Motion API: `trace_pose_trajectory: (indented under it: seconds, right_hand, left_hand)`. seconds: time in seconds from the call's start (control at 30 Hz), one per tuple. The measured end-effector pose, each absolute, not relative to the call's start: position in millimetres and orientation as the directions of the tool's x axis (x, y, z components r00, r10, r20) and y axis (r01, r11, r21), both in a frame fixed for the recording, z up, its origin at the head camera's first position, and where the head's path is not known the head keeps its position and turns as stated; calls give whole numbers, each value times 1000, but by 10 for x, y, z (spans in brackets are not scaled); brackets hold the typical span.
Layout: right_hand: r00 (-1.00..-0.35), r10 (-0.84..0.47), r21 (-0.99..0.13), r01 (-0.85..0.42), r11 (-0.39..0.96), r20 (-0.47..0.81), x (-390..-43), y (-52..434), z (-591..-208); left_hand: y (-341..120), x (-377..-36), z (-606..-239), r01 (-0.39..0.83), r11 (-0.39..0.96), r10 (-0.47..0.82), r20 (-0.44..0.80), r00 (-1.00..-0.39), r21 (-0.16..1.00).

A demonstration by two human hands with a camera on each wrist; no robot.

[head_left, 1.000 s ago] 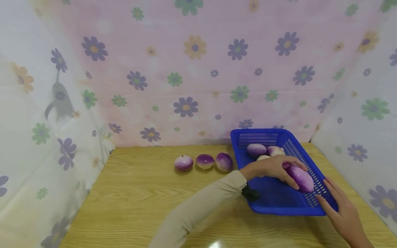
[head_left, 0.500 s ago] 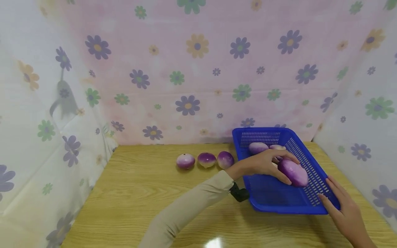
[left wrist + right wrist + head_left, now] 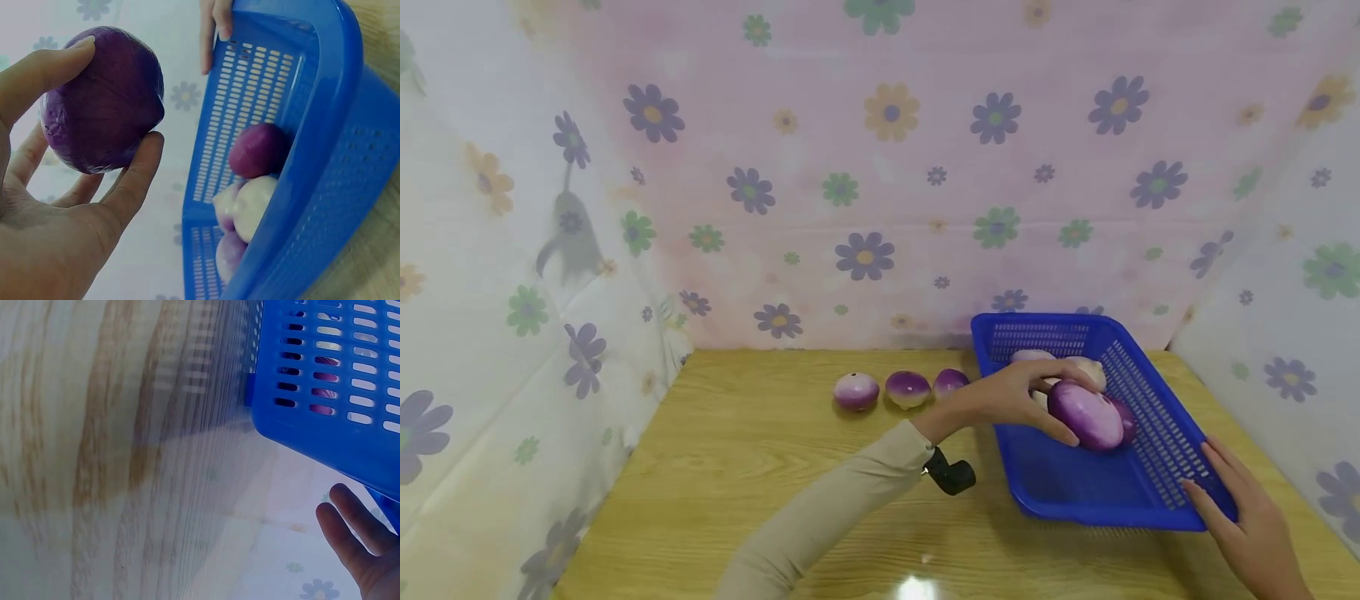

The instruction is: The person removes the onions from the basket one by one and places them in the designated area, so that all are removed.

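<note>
Basket (image 3: 1157,433) holds purple onions (image 3: 259,150); left hand (image 3: 1011,400) grips one (image 3: 1084,415).

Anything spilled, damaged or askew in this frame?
Nothing stands out. The left hand holds a purple onion above the blue basket, which sits flat with more onions inside; the right hand touches its near corner. Three onions lie in a neat row on the table.

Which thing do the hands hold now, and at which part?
Left hand grips the round purple onion around its sides; right hand touches the blue plastic basket's near corner.
</note>
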State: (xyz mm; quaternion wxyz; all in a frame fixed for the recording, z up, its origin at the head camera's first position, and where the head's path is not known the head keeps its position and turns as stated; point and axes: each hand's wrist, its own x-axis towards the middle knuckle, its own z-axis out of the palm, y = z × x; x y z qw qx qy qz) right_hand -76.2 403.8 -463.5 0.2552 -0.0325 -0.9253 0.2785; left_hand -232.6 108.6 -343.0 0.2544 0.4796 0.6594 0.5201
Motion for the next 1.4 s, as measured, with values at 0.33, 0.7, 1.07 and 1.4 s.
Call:
trace_pose_trajectory:
  seconds: [0.33, 0.7, 1.07, 1.4]
  right_hand:
    - [-872, 239, -526, -24, 850, 427, -761, 4021, -4642]
    - [-892, 259, -519, 32, 854, 371, -783, 4014, -4620]
    - [-888, 259, -517, 28, 856, 381, -802, 4003, -4629]
    - [-882, 245, -522, -1, 853, 403, -789, 4022, -4642]
  left_hand:
    - [687, -2390, -3405, 394, -36, 860, 229, -456, 918]
    - [341, -2454, -3408, 332, -30, 826, 211, -523, 943]
    - [31, -2491, -3386, 275, -46, 782, 206, -589, 960]
    - [-220, -2482, -3479, 267, -70, 734, 231, -638, 961]
